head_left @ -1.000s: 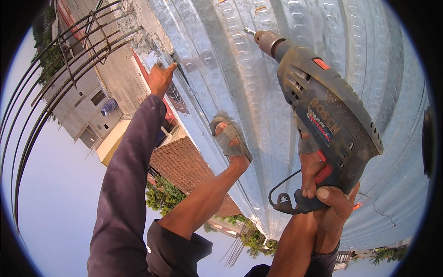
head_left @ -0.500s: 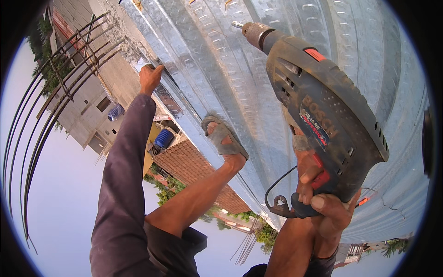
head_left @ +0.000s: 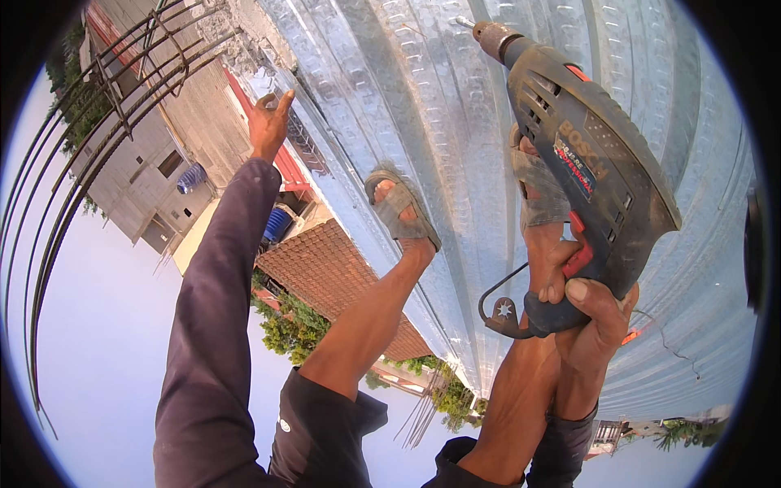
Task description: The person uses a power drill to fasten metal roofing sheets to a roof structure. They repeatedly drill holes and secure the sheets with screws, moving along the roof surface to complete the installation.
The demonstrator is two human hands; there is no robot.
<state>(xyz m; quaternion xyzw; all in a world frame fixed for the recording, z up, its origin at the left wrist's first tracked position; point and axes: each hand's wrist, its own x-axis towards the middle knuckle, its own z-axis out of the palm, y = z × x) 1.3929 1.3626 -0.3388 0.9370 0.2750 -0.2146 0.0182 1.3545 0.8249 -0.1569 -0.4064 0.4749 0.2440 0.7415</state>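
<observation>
A dark, dusty power drill [head_left: 590,154] is in my right hand [head_left: 598,313], whose fingers wrap around its grip by the red trigger. Its metal chuck [head_left: 495,41] carries a short bit [head_left: 464,22] and points to the far side, above ribbed metal sheeting [head_left: 455,154]. From the grip's base hangs a black loop with a star-holed metal tab [head_left: 504,310]. My left hand [head_left: 270,126] is stretched out beside the sheeting's left edge, thumb and finger apart. Nothing shows in it; whether it touches the edge, I cannot tell.
My sandalled feet [head_left: 399,203] stand on the sheeting, close to its left edge. Past that edge lies a drop to a tiled roof [head_left: 329,272] and a blue tank [head_left: 277,224]. Bent rebar rods [head_left: 98,154] stick out at far left, near rough concrete [head_left: 248,41].
My left hand has opened from a closed grasp at the sheeting's edge. The drill sits farther right and a bit higher in the picture, while the whole view has shifted.
</observation>
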